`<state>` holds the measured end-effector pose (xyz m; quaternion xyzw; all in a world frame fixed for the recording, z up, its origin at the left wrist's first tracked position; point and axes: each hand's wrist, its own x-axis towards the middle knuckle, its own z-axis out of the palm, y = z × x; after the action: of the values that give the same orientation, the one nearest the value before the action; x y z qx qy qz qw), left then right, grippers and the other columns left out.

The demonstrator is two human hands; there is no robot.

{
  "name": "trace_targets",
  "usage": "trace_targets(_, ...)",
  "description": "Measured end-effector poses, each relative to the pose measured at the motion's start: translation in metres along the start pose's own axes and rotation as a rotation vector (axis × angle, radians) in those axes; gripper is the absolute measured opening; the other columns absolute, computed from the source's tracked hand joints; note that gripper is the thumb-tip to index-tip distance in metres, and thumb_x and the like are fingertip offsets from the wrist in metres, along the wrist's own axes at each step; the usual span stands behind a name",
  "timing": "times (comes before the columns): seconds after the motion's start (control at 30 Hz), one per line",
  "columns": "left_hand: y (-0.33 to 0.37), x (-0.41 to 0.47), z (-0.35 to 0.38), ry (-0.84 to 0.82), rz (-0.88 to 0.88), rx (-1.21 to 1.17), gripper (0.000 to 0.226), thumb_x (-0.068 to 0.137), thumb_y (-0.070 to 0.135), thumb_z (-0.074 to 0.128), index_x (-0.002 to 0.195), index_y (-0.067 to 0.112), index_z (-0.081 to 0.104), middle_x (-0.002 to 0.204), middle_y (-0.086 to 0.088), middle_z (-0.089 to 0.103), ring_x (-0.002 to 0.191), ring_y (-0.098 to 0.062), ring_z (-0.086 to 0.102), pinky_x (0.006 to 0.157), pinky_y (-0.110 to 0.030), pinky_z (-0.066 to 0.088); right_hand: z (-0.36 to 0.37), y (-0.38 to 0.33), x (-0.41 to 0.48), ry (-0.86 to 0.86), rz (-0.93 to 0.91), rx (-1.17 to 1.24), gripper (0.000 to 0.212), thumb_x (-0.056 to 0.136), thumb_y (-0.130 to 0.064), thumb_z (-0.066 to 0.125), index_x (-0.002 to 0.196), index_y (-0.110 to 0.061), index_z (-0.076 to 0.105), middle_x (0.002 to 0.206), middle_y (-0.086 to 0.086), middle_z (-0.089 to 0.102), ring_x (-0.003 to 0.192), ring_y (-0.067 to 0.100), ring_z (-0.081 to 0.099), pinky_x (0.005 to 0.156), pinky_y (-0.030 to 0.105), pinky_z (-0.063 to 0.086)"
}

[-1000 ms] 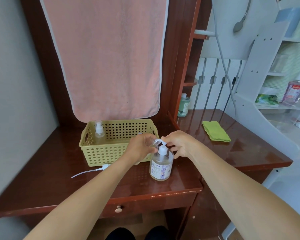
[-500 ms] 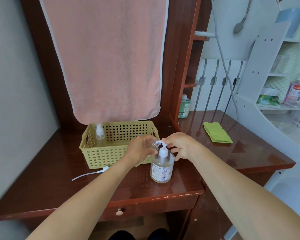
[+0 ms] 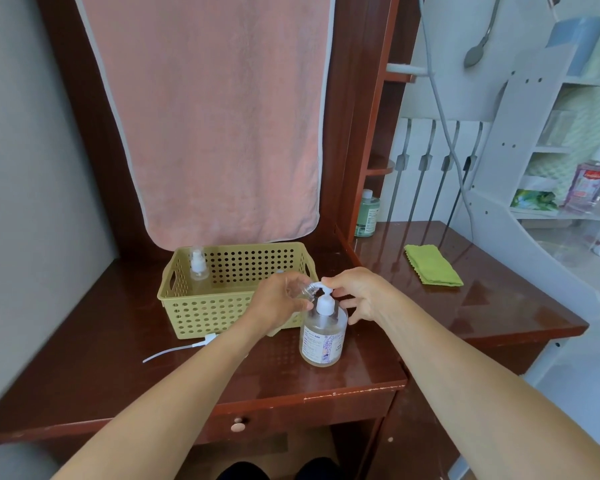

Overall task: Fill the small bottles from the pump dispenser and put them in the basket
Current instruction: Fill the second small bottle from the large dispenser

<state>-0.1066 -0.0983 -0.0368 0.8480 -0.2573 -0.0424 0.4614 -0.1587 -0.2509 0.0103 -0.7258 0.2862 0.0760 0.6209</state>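
Note:
A clear pump dispenser with a white pump head stands on the dark wooden desk, just right of the yellow perforated basket. My left hand grips a small clear bottle, tilted with its open mouth under the pump's spout. My right hand rests its fingertips on top of the pump head. Another small bottle with a white spray cap stands upright in the basket's back left corner.
A white spray cap with its long tube lies on the desk in front of the basket. A folded green cloth lies to the right, a green bottle stands at the back. A pink towel hangs behind the basket.
Both hands stay at the dispenser; the view has shifted slightly, and the small bottle remains held at the spout.

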Motion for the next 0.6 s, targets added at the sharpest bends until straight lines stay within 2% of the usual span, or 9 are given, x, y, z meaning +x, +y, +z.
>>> trace_targets(0.07,-0.001,-0.002,0.001,-0.018,-0.006,-0.026,0.029,0.073,0.009,0.079,0.096,0.023,0.069,0.093,0.007,0.069,0.095,-0.009,0.063,0.088,-0.027,0.05,0.006,0.003,0.004,0.062,-0.028,0.013,0.032,0.089,-0.012,0.065,0.118,-0.001,0.058,0.121,0.013,0.058,0.109,0.03,0.055,0.093,0.05,0.042)
trace_targets(0.13,-0.004,-0.003,0.003,-0.023,-0.006,-0.031,0.028,0.073,0.008,0.08,0.093,0.024,0.069,0.091,0.009,0.07,0.092,-0.009,0.064,0.089,-0.029,0.051,0.011,0.007,0.006,0.105,-0.063,-0.005,0.029,0.088,-0.01,0.064,0.116,-0.001,0.06,0.118,0.015,0.062,0.102,0.027,0.059,0.088,0.044,0.048)
trace_targets(0.23,-0.004,-0.005,0.004,-0.015,-0.006,-0.017,0.028,0.072,0.01,0.08,0.092,0.026,0.069,0.084,0.012,0.067,0.088,-0.01,0.063,0.088,-0.033,0.052,0.011,0.007,0.001,0.074,-0.056,0.025,0.031,0.09,-0.009,0.063,0.118,0.002,0.058,0.121,0.018,0.061,0.097,0.024,0.061,0.071,0.037,0.047)
trace_targets(0.27,-0.003,-0.005,0.004,-0.012,-0.011,-0.026,0.028,0.073,0.01,0.08,0.092,0.026,0.068,0.084,0.011,0.067,0.089,-0.011,0.063,0.088,-0.032,0.052,0.008,0.005,-0.001,0.055,-0.046,0.026,0.032,0.09,-0.01,0.063,0.119,0.002,0.058,0.123,0.018,0.059,0.099,0.024,0.06,0.075,0.039,0.047)
trace_targets(0.33,0.0,-0.005,0.003,-0.005,-0.02,-0.054,0.028,0.074,0.01,0.079,0.092,0.028,0.067,0.086,0.011,0.066,0.092,-0.011,0.062,0.088,-0.03,0.051,0.004,0.002,-0.002,0.017,-0.02,-0.01,0.033,0.09,-0.016,0.063,0.119,0.0,0.058,0.128,0.017,0.056,0.114,0.03,0.054,0.095,0.05,0.041)
trace_targets(0.4,0.003,-0.005,0.001,-0.001,-0.012,-0.053,0.029,0.074,0.011,0.079,0.093,0.029,0.066,0.087,0.01,0.065,0.091,-0.011,0.061,0.087,-0.03,0.05,0.002,-0.002,-0.002,0.0,-0.013,-0.039,0.035,0.091,-0.018,0.063,0.121,-0.002,0.057,0.129,0.017,0.052,0.122,0.035,0.047,0.097,0.054,0.037)
trace_targets(0.5,0.004,-0.004,0.001,-0.013,-0.001,-0.048,0.029,0.074,0.01,0.079,0.095,0.027,0.067,0.09,0.007,0.067,0.093,-0.013,0.062,0.087,-0.03,0.05,0.005,-0.005,-0.001,0.031,-0.004,-0.055,0.034,0.091,-0.016,0.063,0.121,-0.003,0.056,0.125,0.014,0.054,0.115,0.033,0.051,0.088,0.05,0.041)
trace_targets(0.6,0.001,-0.004,0.004,-0.041,-0.003,-0.039,0.03,0.074,0.009,0.079,0.094,0.027,0.068,0.097,0.006,0.071,0.098,-0.01,0.064,0.093,-0.031,0.051,0.01,0.0,0.004,0.072,-0.013,-0.021,0.031,0.089,-0.009,0.063,0.119,-0.003,0.059,0.12,0.014,0.06,0.089,0.022,0.058,0.066,0.034,0.046)
